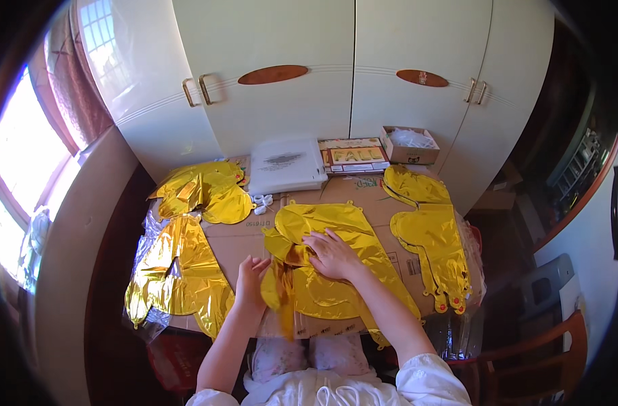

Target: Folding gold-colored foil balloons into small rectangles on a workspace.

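A flat gold foil balloon lies in the middle of the cardboard-covered table. Its left part is folded up and crumpled, with a loose flap hanging toward me, smeared by motion. My right hand rests on the foil, fingers spread. Just left of the flap is my left hand, its fingers loosely stretched toward the balloon; whether the palm touches the foil is hard to make out. More flat gold foil balloons lie around: one at the left front, one at the back left and several at the right.
Along the table's back stand a white plastic-wrapped stack, a flat printed box and an open carton with clear plastic inside. White string lies before the stack. A wooden chair is at the right; cabinets rise behind.
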A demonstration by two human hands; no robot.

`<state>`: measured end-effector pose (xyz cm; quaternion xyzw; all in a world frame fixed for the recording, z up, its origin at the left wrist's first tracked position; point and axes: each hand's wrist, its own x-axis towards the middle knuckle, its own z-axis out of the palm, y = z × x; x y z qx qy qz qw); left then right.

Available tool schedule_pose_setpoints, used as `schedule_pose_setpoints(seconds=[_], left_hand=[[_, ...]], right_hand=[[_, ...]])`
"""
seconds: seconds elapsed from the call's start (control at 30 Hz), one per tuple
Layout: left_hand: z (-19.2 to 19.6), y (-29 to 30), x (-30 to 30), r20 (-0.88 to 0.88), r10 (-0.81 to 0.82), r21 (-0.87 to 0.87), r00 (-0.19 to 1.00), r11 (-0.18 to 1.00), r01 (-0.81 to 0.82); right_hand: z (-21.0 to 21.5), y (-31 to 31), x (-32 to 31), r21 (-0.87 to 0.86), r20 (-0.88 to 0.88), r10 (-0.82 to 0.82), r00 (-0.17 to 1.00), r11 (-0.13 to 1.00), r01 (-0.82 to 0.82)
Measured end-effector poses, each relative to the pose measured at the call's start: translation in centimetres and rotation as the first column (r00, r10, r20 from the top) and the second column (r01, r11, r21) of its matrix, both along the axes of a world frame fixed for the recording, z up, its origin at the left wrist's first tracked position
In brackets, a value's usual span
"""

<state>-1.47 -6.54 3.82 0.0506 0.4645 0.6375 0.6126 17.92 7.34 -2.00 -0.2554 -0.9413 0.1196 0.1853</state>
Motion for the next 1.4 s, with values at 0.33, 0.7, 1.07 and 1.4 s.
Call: schedule_pose_setpoints(seconds=[0.33,0.7,1.07,1.4], left_hand=[[-5.8,6.0,-1.5,0.149,-0.327,0.429,0.933,0.872,0.237],[-3.3,9.0,5.9,-0.355,-0.028,0.313,0.934,0.938,0.147],[-6.5,10.0,8.5,-0.987,-0.059,-0.032,0.151,0.984,0.178],[-7.2,10.4,8.4,-0.964,0.0,0.04,0.268,0.989,0.144]], right_hand=[[1.1,-0.4,-0.5,0.085,0.224,-0.002,0.975,0.996,-0.018],[1.0,-0.3,-0.1,0.078,0.21,0.01,0.978,0.997,-0.027],[-1.0,2.5,0.3,-0.336,-0.303,-0.041,0.952,0.94,-0.067],[-0.2,1.4,0.4,-0.522,-0.428,-0.312,0.848,0.852,0.05]])
